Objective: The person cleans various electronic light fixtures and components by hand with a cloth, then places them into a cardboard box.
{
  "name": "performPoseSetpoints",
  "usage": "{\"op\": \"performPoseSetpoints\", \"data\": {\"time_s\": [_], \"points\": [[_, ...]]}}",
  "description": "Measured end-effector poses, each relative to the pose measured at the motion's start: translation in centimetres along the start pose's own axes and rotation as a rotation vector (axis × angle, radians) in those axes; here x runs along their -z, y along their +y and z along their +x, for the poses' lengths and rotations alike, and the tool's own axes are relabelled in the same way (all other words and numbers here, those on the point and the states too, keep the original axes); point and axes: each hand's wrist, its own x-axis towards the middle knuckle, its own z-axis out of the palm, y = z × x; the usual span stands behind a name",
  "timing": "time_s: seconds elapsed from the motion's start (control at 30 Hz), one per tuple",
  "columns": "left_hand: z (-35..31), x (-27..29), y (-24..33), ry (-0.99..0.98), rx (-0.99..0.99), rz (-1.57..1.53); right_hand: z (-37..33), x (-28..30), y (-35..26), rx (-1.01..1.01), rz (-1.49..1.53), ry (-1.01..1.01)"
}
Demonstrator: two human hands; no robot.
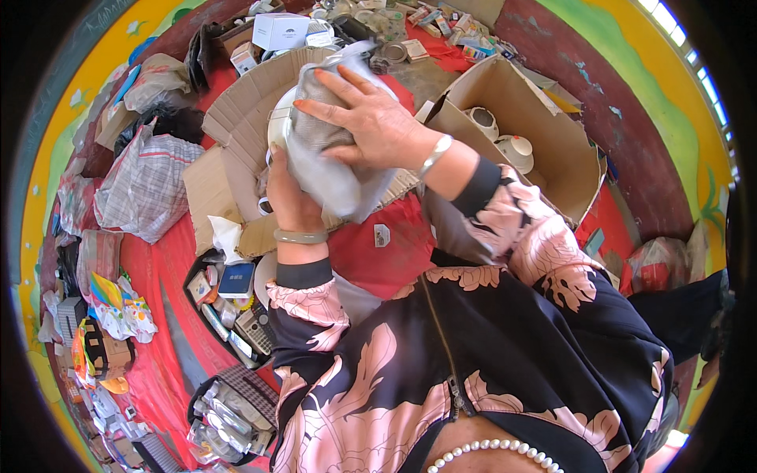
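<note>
Grey cloth [327, 162] covers most of a white rounded fixture [278, 122], and both are held up in front of the chest, above the flattened cardboard sheet [236, 130] on the red table cover [371, 252]. The right hand [371, 118] lies flat on top of the cloth, fingers spread and pressing it against the fixture. The left hand [288, 193] grips the fixture from below, fingers curled round its lower edge under the cloth.

Wiping of this kind probably goes best with the lower hand keeping a firm hold while the upper palm keeps the cloth flat and turns it over the curved surface, since the shell looks smooth and could slip.

Right of the cloth, an open cardboard box [544, 134] holds at least two more white fixtures [516, 150] of a similar kind. Left of the cloth, a checked bag [146, 185] lies slumped. Below the cloth, near the left forearm, a dark tray [236, 315] is packed with small items, among them a blue booklet and what looks like a remote control.
</note>
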Motion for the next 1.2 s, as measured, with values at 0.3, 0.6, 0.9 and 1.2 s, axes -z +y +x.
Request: {"op": "performPoseSetpoints", "data": {"time_s": [0.3, 0.6, 0.9, 1.2], "points": [[-0.8, -1.2, 0.6, 0.031, 0.060, -0.045, 1.4, -2.7, 2.1, -0.157, 0.222, 0.241], [0.0, 1.4, 1.2, 0.110, -0.070, -0.078, -4.9, 3.2, 14.5, -1.530, 1.131, 1.058], [0.3, 1.2, 1.3, 0.285, -0.106, -0.134, -5.1, 0.1, 1.9, -0.450, -0.007, 0.490], [-0.8, 0.4, 1.5, 0.162, -0.084, -0.153, -4.3, -5.1, -5.7, -0.226, 0.208, 0.033]]}}
